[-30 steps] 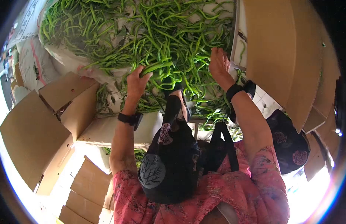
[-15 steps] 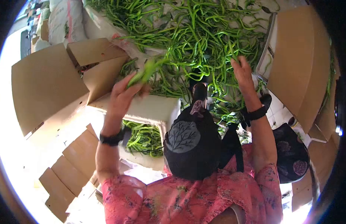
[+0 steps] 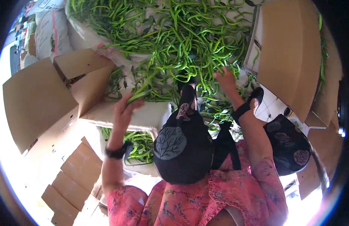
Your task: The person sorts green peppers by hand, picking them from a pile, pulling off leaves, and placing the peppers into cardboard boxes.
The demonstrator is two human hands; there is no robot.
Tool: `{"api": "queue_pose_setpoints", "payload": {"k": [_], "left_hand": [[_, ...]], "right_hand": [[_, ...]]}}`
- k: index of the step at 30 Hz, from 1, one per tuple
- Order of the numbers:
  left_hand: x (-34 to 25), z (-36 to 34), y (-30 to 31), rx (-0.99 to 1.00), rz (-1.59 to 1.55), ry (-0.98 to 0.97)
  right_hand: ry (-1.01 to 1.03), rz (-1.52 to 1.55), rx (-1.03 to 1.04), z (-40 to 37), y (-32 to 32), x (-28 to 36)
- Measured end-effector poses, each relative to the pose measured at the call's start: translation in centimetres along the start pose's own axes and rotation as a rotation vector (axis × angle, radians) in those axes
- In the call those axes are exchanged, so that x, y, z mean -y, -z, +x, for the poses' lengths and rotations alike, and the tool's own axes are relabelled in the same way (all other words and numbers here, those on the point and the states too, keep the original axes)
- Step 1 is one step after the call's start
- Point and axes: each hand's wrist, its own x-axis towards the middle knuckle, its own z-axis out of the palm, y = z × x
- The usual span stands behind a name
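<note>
Long, thin green chili peppers (image 3: 174,41) lie in a wide, tangled heap across the upper middle of the view. My left hand (image 3: 124,109) is raised at the heap's near left side, closed around a few green chili peppers (image 3: 140,94) that point up and to the right. My right hand (image 3: 226,80) is at the right part of the heap, fingers bent together on a green chili pepper there. Its fingertips are partly lost among the other peppers. Below my left hand, more peppers (image 3: 140,147) fill a container, partly hidden by my wrist.
Open cardboard boxes stand at left (image 3: 42,96) and right (image 3: 291,49). A pale foam box edge (image 3: 133,115) runs below my left hand. Flattened cardboard (image 3: 74,173) lies lower left, and white sacks (image 3: 54,34) stand upper left. My dark-clothed knees (image 3: 182,150) fill the middle.
My left hand has lowered slightly, still with peppers in it. My right hand has shifted left and a little down along the heap. The whole view has moved slightly.
</note>
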Motion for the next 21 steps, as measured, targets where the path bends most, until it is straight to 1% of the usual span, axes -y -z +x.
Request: {"api": "queue_pose_setpoints", "payload": {"k": [1,2,3,5,6,7,8,9,10,12,13,14,16,17,18,19,20,21], "left_hand": [[1.5,3.0,-1.5,0.050,0.273,-0.062],[3.5,5.8,-3.3,0.023,0.494,-0.165],[5.6,8.2,-5.1,-0.006,0.713,-0.267],[9.0,12.7,-7.8,0.049,0.899,-0.555],[9.0,13.8,-9.5,0.060,0.890,-0.557],[9.1,14.6,-11.2,-0.015,1.083,-0.564],[9.3,15.4,-12.4,-0.094,1.273,-0.568],[9.8,16.2,-13.0,-0.171,1.245,-0.633],[10.0,16.6,-13.3,-0.168,1.235,-0.635],[9.9,17.7,-13.5,-0.138,1.269,-0.570],[10.6,18.1,-12.8,-0.043,1.277,-0.581],[10.1,17.8,-12.1,-0.040,1.269,-0.589],[7.3,16.4,-10.3,0.118,1.065,-0.474],[6.6,15.9,-9.1,-0.001,0.980,-0.586],[5.7,15.1,-8.1,-0.117,0.891,-0.690],[3.8,14.2,-7.7,-0.112,0.890,-0.688],[1.3,13.3,-7.2,-0.085,0.456,-0.380],[-0.4,12.6,-6.8,-0.059,0.023,-0.071]], "right_hand": [[0.036,-0.031,0.046,-0.5,0.0,0.9],[0.072,-0.061,0.093,-0.9,-0.3,1.7],[0.060,-0.068,0.096,-1.4,-1.3,2.2],[0.100,-0.298,-0.001,-2.1,-3.5,3.3],[0.107,-0.333,-0.051,-2.2,-4.1,3.9],[0.109,-0.368,-0.101,-2.4,-4.6,4.3],[0.093,-0.378,-0.101,-2.4,-5.0,4.3],[0.084,-0.389,-0.127,-2.5,-5.3,4.2],[0.078,-0.397,-0.160,-2.2,-5.4,4.2],[0.081,-0.374,-0.205,-2.0,-6.0,3.5],[0.096,-0.346,-0.242,-1.8,-6.0,3.0],[0.091,-0.353,-0.248,-1.9,-5.6,2.6],[0.290,-0.134,-0.222,-2.2,-4.9,2.4],[0.304,0.043,-0.163,-2.8,-3.5,3.6],[0.299,0.044,-0.163,-3.8,-1.7,5.1],[0.205,0.140,-0.116,-4.8,0.3,6.7],[0.114,0.235,-0.070,-5.2,1.7,7.7],[0.115,0.234,-0.068,-5.2,2.7,8.1]]}}
